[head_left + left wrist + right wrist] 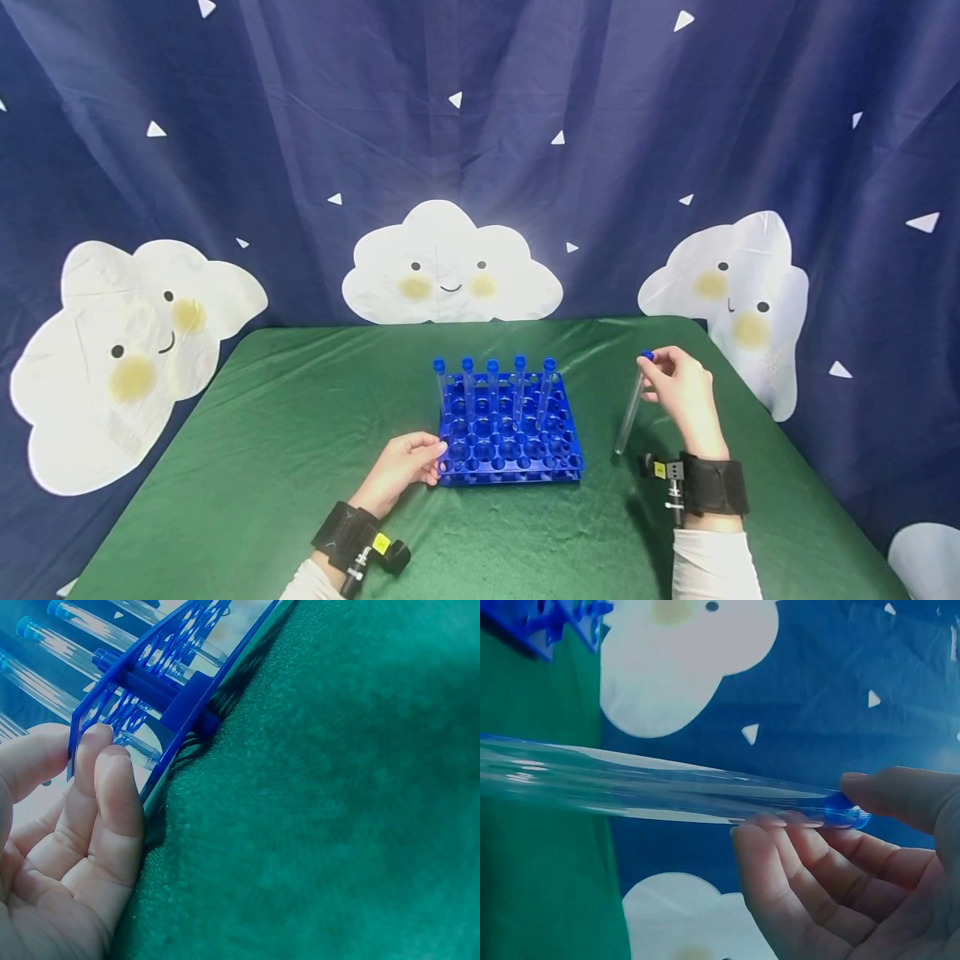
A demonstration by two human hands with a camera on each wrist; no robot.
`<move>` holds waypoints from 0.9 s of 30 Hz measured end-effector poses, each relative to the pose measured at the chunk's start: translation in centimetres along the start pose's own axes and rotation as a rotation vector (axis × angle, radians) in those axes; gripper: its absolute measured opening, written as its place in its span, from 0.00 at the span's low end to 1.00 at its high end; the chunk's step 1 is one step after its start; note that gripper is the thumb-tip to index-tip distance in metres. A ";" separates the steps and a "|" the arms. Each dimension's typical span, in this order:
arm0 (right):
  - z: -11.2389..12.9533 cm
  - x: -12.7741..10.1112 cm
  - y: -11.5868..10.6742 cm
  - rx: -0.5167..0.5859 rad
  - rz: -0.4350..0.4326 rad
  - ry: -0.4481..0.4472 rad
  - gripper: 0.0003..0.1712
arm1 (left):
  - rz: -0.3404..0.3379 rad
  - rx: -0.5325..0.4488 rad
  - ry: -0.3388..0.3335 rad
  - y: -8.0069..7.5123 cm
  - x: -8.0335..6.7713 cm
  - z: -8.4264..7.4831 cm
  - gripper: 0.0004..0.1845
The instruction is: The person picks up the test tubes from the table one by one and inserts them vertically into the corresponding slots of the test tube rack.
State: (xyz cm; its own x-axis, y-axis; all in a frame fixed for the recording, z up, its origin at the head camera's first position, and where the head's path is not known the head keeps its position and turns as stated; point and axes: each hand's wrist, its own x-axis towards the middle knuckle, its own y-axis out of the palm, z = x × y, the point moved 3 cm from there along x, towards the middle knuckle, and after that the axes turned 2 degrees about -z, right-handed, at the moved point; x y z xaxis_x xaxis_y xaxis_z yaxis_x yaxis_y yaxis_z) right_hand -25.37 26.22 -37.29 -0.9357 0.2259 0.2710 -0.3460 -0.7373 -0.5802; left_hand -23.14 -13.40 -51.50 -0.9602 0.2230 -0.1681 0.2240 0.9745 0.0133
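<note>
A blue test tube rack (510, 477) stands on the green table, with several blue-capped test tubes (493, 392) upright along its far rows. My left hand (405, 467) pinches the rack's near left corner between thumb and fingers; the left wrist view shows the fingers (116, 787) at the edge of its upper plate. To the right of the rack, my right hand (678, 387) holds a clear test tube (630, 417) near its blue cap (847, 811). The tube hangs slightly tilted, its rounded lower end toward the table. In the right wrist view the thumb presses by the cap.
The green cloth-covered table (285, 417) reaches back to a dark blue curtain (495, 50) printed with white clouds and triangles. Each wrist wears a black strap (716, 486) with a small camera mount. The rack's nearer rows hold open round holes.
</note>
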 end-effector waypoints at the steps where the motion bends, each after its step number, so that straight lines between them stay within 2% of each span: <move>1: 0.2 0.0 0.1 0.002 -0.005 -0.011 0.18 | 0.000 -0.001 0.000 0.0 0.0 0.0 0.16; 12: 2.1 -0.5 1.1 0.068 -0.084 -0.110 0.16 | 0.005 0.003 0.003 0.0 -0.1 0.0 0.16; 21: 3.2 -0.7 2.4 0.238 -0.170 -0.167 0.13 | 0.003 0.002 0.000 0.0 -0.1 0.0 0.16; 27: 3.6 -0.9 3.2 0.253 -0.168 -0.195 0.13 | -0.001 0.006 -0.003 0.0 -0.1 -0.1 0.16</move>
State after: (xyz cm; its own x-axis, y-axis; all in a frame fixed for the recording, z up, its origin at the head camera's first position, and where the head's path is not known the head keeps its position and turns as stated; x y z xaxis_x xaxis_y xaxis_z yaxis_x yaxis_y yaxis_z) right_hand -25.37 21.35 -36.62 -0.8282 0.2494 0.5019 -0.4427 -0.8403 -0.3130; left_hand -23.05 -13.40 -51.35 -0.9598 0.2223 -0.1712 0.2244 0.9745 0.0072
